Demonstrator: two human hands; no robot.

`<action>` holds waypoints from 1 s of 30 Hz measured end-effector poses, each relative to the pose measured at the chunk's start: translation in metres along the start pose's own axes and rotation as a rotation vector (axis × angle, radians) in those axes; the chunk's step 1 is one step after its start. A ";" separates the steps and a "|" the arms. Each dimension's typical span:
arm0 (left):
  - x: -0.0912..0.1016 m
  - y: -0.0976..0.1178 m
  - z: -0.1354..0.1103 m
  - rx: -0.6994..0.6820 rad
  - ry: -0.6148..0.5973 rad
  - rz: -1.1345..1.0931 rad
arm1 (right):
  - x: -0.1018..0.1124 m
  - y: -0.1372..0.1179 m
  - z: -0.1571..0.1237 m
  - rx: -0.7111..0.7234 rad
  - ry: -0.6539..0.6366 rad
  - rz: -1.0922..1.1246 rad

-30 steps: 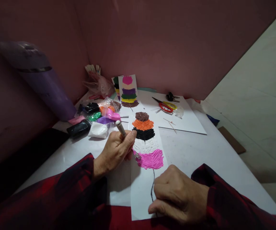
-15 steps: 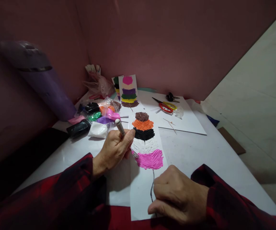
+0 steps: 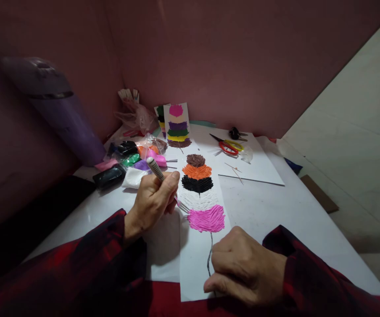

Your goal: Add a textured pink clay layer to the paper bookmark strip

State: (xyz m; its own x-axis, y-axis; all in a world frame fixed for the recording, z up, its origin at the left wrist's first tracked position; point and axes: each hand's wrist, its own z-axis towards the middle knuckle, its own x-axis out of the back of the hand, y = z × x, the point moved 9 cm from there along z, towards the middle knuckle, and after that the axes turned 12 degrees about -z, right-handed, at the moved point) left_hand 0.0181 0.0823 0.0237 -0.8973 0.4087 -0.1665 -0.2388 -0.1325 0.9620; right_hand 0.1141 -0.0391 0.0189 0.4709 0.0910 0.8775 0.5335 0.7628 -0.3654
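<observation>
My left hand (image 3: 153, 200) is closed around a fork (image 3: 155, 168) with a patterned handle. Its tines sit at the left edge of the pink clay band (image 3: 206, 219), which bears grooved lines. Above that band on the white paper strip (image 3: 193, 268) come a white, a black (image 3: 197, 183), an orange (image 3: 196, 171) and a brown clay band (image 3: 195, 160). A dark drawn line runs down from the pink clay. My right hand (image 3: 246, 266) rests on the lower right of the strip, fingers curled under; whatever may be inside them is hidden.
Bagged clay in several colours (image 3: 130, 160) lies left of the strip. Two finished cards (image 3: 177, 125) lean at the back wall. Scissors (image 3: 229, 146), keys (image 3: 236, 133) and toothpicks (image 3: 234, 169) lie at the back right. A purple bottle (image 3: 64, 119) stands at the left.
My left hand has shifted slightly left, and the fork tines have drawn back from over the pink clay to its left edge. My right hand stays put.
</observation>
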 end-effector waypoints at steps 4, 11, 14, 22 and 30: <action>-0.006 -0.003 -0.001 0.037 -0.014 -0.066 | 0.001 0.000 0.000 -0.006 0.006 0.005; -0.012 -0.012 -0.004 0.081 -0.054 0.011 | 0.000 0.000 -0.001 -0.007 -0.004 -0.004; -0.014 -0.010 -0.004 0.053 -0.082 0.101 | -0.002 0.001 -0.001 -0.006 -0.022 -0.013; -0.014 -0.007 -0.003 0.031 -0.101 0.175 | -0.002 0.001 -0.001 -0.003 -0.020 -0.025; -0.012 -0.001 -0.002 -0.019 -0.108 0.249 | -0.003 0.002 -0.002 -0.005 -0.023 0.010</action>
State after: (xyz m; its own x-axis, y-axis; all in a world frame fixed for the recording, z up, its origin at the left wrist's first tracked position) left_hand 0.0287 0.0755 0.0248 -0.8845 0.4556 0.0999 -0.0237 -0.2579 0.9659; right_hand 0.1152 -0.0388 0.0153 0.4605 0.1133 0.8804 0.5324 0.7584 -0.3760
